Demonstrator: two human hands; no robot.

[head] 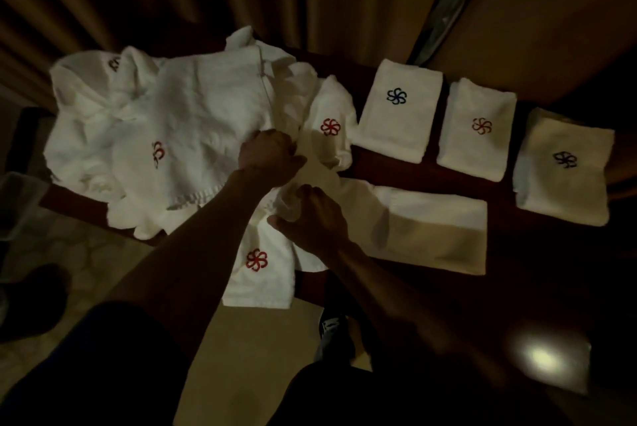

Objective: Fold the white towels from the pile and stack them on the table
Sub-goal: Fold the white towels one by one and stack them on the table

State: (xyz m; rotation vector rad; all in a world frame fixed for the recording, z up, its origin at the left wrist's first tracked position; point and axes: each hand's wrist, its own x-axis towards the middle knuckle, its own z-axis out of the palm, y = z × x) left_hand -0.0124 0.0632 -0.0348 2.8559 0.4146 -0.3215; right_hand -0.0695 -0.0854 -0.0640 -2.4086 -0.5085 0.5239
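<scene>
White towel gripped at the bench's [386, 163] front edge.
The towel [265, 288] is clutched by left hand [269, 153] and right hand [310, 219]; the pile [179, 115] is heaped left, folded towels [477, 129] right.

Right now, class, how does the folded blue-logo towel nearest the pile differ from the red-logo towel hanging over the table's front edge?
The blue-logo towel lies flat as a neat rectangle; the red-logo towel is loose and droops off the table. The blue-logo towel sits untouched; the red-logo towel's upper part bunches by the right hand, which grips cloth there. Both are white with a flower emblem.
</scene>
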